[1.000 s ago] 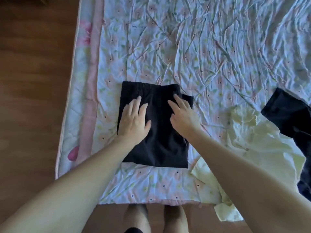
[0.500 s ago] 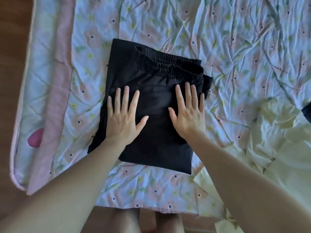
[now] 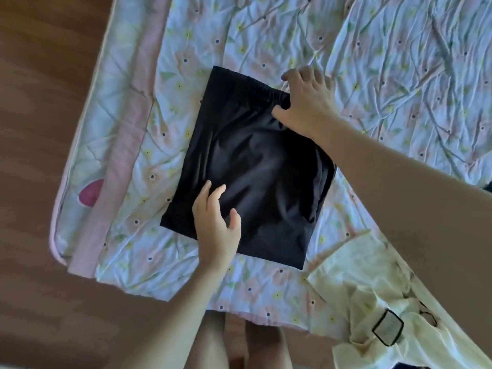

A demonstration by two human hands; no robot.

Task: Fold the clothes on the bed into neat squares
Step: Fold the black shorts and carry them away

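A black garment [image 3: 255, 169], folded into a rectangle with its elastic waistband at the far edge, lies on the floral bedsheet [image 3: 266, 35] near the bed's left corner. My left hand [image 3: 215, 227] rests on its near left part, fingers loosely bent and touching the cloth. My right hand [image 3: 306, 102] is at the far right corner, thumb on the waistband and fingers curled over the edge, gripping that corner. The corner itself is hidden under the hand.
A crumpled cream garment [image 3: 372, 302] with a black-edged label lies at the near right, partly off the bed's edge. The wooden floor [image 3: 40, 155] runs along the left and near sides. My legs [image 3: 239, 342] stand at the bed's near edge.
Both hands have left their flat position on the middle of the garment. The right hand moved to the far right corner, and the left slid toward the near left edge.
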